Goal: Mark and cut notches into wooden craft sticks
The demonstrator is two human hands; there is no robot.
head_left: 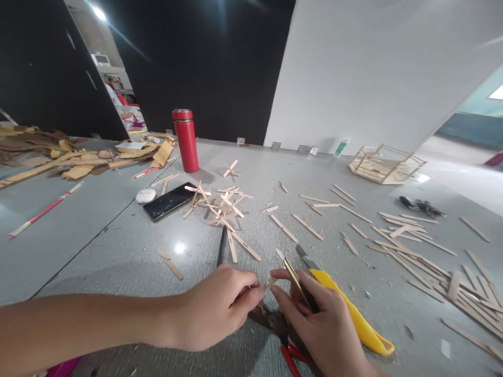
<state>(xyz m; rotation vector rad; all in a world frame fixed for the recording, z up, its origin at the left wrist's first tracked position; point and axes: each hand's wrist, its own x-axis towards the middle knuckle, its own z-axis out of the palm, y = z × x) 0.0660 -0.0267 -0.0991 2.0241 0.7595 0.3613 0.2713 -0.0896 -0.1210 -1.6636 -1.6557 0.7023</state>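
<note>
My left hand (216, 306) reaches in from the left, its thumb and forefinger closed on one end of a small wooden stick piece (270, 283). Thumb and forefinger of my right hand (322, 322) meet the other end of that piece. A slim craft knife (293, 273) also lies in my right hand, its blade pointing up and away from the piece. Beneath both hands, partly hidden, are pliers with red handles (290, 358). Just right of my right hand lies a yellow-handled tool (348, 303) with a grey blade.
Popsicle sticks (226, 209) lie in a loose heap ahead, with more sticks (416, 256) at right. Behind stand a red flask (186, 144) and a stick frame (383, 170). A phone (171, 201), a white round case (145, 196) and cardboard scraps (82, 162) are left.
</note>
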